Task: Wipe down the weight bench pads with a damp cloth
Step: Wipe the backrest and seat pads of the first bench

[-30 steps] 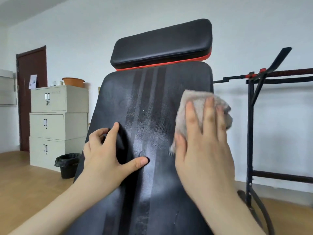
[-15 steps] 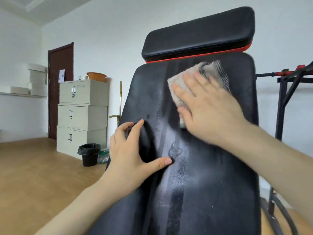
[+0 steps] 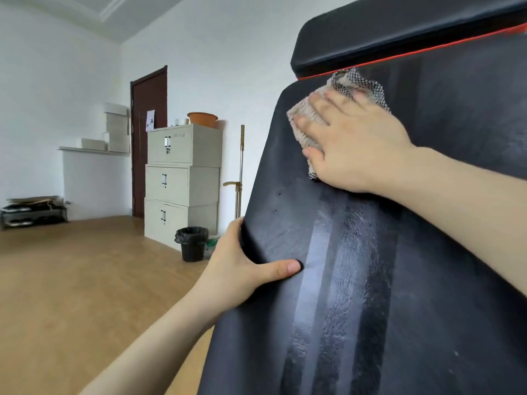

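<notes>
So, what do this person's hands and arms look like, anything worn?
The left hand and right hand are bare: no gloves, rings or watch. The left forearm and right forearm show no sleeve. Left thumbnail short, unpainted.

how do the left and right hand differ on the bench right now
The left hand grips the side edge of the back pad, thumb on its front; the right hand lies flat, fingers spread, on the cloth. The left hand sits low on the pad; the right hand is high, just under the headrest pad. Both are bare and on the same pad.
</notes>
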